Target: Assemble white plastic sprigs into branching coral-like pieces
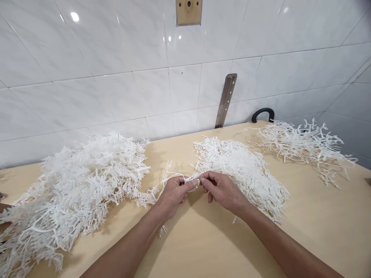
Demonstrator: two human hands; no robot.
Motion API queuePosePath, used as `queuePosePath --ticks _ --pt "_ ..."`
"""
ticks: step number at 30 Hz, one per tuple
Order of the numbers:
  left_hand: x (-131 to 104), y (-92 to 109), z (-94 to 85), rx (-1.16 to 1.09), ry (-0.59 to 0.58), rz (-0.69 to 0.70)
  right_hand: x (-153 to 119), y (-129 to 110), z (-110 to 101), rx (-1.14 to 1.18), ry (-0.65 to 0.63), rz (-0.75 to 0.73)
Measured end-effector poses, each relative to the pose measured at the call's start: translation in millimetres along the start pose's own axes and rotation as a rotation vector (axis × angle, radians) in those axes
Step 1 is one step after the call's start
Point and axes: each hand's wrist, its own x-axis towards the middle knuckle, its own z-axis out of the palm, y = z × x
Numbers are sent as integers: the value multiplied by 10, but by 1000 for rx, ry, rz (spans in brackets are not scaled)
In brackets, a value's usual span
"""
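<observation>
Between my two hands, near the middle of the table, is a white branched plastic sprig (191,177). My left hand (174,193) pinches it between thumb and fingers, and thin white stems trail out behind that hand to the left. From the other side, the thumb and forefinger of my right hand (218,189) close on the sprig's right end. Just behind my right hand lies a dense heap of short white sprigs (240,162). A larger, fluffier pile of white sprigs (95,181) spreads out to the left of my left hand.
Bare-looking white stems (301,143) lie in a loose tangle at the back right of the wooden table (319,224). A black curved handle (263,112) and a perforated metal strip (226,100) stand by the tiled wall (116,92). A socket plate (189,12) is above.
</observation>
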Motion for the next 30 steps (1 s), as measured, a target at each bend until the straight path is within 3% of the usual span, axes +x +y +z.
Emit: queuePosePath --ticks 7,12,16,22,27,30 --pt "3 19 16 39 52 -34 -15 3 80 -117 79 -96" --pt "21 31 0 -2 28 -89 -7 64 132 -323 169 -281" --pt "16 6 1 19 -7 -117 0 110 180 -414 217 -297" --pt "12 -27 3 27 16 -68 34 47 284 -431 259 -167" --pt "27 -28 -2 65 80 -40 52 2 350 -152 143 98" --pt "19 -19 5 64 92 -43 72 31 362 -87 132 128"
